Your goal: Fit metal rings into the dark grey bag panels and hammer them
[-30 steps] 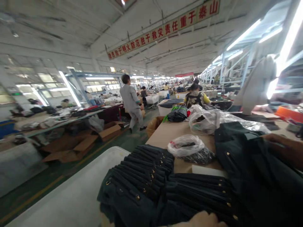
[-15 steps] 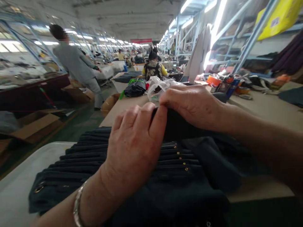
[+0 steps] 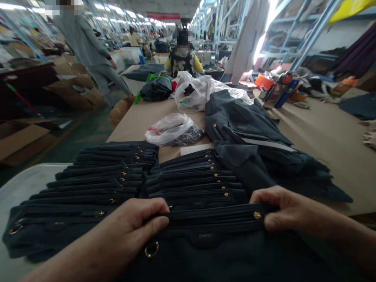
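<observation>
Holding the dark zipped pouch (image 3: 211,250) by its top edge, directly between our hands, we pinch one end with the left hand (image 3: 138,221) and the other with the right hand (image 3: 284,207). A moment ago our fingertips met; now they stand apart, so the zip (image 3: 211,215) runs straight between them. Beyond our hands lie overlapping pouches (image 3: 194,176), then a plastic bag (image 3: 173,131).

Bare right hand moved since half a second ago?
Yes. The right hand sits lower and farther right in view, clear of the large crumpled translucent plastic bag it overlapped.
</observation>
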Tool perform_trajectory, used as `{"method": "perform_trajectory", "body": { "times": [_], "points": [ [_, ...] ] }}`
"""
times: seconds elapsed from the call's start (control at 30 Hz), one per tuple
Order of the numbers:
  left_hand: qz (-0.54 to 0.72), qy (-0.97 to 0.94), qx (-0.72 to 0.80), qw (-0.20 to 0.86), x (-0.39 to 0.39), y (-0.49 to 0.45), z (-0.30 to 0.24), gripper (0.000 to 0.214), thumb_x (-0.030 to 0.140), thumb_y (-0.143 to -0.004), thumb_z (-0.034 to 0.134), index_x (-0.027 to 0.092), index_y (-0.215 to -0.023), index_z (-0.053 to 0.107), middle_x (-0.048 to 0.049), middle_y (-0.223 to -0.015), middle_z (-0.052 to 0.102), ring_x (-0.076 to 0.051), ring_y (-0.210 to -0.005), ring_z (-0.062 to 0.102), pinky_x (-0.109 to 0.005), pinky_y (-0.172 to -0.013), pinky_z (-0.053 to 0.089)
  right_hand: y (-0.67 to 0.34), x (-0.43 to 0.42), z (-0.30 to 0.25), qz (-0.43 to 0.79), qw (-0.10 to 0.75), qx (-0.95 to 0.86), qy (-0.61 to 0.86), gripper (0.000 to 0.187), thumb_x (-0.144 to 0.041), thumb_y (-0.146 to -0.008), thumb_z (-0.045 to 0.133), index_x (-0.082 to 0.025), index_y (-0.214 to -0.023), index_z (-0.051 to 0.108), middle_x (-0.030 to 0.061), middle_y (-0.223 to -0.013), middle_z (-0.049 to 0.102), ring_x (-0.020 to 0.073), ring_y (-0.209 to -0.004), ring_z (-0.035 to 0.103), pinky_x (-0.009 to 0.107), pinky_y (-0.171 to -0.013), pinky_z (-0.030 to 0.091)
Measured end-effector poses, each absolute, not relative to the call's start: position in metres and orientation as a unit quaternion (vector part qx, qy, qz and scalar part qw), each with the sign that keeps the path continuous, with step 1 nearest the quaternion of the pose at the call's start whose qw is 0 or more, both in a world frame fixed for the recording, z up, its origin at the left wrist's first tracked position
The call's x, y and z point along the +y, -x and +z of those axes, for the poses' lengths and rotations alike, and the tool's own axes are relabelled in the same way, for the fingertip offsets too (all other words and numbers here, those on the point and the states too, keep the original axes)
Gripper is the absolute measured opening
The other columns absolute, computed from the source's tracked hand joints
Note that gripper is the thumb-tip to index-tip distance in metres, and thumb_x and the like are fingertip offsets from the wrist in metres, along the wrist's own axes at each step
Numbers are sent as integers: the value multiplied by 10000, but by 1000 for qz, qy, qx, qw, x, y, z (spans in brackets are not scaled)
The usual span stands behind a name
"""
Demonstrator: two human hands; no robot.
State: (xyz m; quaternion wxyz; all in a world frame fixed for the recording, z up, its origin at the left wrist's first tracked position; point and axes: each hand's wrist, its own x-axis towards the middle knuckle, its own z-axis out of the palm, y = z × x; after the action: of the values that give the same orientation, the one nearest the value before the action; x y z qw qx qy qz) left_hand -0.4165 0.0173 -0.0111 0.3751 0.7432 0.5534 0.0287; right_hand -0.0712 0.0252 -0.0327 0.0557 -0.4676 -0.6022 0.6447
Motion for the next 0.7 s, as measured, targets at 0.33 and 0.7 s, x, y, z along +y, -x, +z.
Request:
{"method": "perform_trajectory", "body": {
  "times": [0.33, 0.7],
  "points": [
    [-176, -809, 540, 154, 52, 394, -82, 240, 270, -876, 385, 193, -873, 612, -69, -799, 659, -229, -729, 627, -356, -676, 458, 100, 46, -127, 230, -46, -803, 548, 337, -375, -904, 393, -184, -716, 598, 42, -726, 652, 155, -677, 589, 253, -601, 342],
    [-163, -906, 366, 137, 28, 320, -106, 351, 168, -825, 454, 222, -1150, 575, -114, -1181, 567, -287, -1011, 543, -438, -804, 463, 78, 77, -101, 191, 21, -834, 518, 218, -353, -893, 455, -222, -893, 629, 3, -824, 668, 130, -754, 612, 215, -667, 394]
  ]
}}
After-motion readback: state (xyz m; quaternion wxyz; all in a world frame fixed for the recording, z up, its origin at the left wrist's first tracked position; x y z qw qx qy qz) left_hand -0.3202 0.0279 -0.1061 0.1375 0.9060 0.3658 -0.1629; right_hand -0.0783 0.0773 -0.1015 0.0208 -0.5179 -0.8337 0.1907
